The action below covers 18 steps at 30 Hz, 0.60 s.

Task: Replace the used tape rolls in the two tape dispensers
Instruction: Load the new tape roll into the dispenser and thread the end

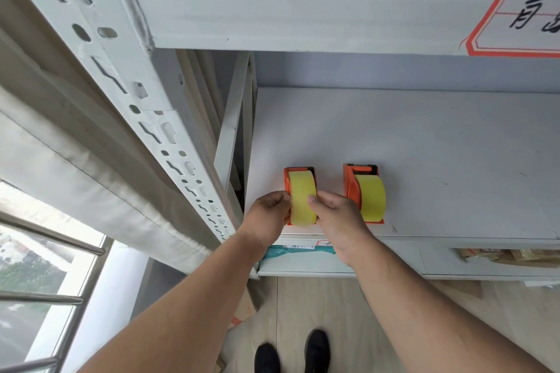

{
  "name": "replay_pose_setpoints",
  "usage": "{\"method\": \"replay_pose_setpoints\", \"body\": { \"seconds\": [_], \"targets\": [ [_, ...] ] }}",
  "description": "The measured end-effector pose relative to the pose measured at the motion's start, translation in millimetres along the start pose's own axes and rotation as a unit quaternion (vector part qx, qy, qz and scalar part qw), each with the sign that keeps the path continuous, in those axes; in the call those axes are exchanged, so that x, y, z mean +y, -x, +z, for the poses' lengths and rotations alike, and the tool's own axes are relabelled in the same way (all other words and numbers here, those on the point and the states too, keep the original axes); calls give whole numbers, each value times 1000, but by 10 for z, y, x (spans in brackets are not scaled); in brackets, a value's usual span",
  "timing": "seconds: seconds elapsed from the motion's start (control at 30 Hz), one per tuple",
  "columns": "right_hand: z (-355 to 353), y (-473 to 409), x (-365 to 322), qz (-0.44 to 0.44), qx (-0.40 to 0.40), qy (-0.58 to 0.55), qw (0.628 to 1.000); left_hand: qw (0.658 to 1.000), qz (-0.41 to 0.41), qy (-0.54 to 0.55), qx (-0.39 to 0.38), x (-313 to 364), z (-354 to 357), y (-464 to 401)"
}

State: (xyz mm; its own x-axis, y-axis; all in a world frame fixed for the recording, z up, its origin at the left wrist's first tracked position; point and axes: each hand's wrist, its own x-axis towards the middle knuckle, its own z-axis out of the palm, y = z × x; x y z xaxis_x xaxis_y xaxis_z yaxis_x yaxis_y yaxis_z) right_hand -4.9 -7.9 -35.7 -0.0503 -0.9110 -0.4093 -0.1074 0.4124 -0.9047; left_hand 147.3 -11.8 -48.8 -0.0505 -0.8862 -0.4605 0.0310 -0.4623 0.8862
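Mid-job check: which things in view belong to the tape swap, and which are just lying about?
Job:
- left orange plastic tape dispenser with yellow tape roll, pinched by left hand and right hand
- right orange dispenser, yellow roll

Lying about:
- teal packet
- brown packages

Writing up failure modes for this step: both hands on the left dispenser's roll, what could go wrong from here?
1. The left dispenser sits at the shelf's front edge; a tug by the left hand and right hand on its yellow roll could drag it off.
2. The right dispenser stands close beside; the right hand could knock it.
3. Thumbs press on the roll's outer tape face, so they may stick or crease it.
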Motion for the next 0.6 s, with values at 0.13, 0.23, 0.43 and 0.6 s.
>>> {"method": "replay_pose_setpoints", "body": {
  "seconds": [0.13, 0.23, 0.43, 0.6],
  "targets": [
    [42, 60, 29, -13, 13, 25, 1000, 1000, 4, -1, -4, -4, -4, -4],
    [35, 70, 27, -26, -5, 57, 998, 1000, 2, 7, 1, 2, -29, 8],
    [-133, 301, 281, -283, 27, 457, 843, 999, 3, 31, 10, 44, -28, 60],
    [-127, 202, 475, -429, 69, 622, 652, 999, -4, 52, 7, 40, -9, 58]
  ]
}}
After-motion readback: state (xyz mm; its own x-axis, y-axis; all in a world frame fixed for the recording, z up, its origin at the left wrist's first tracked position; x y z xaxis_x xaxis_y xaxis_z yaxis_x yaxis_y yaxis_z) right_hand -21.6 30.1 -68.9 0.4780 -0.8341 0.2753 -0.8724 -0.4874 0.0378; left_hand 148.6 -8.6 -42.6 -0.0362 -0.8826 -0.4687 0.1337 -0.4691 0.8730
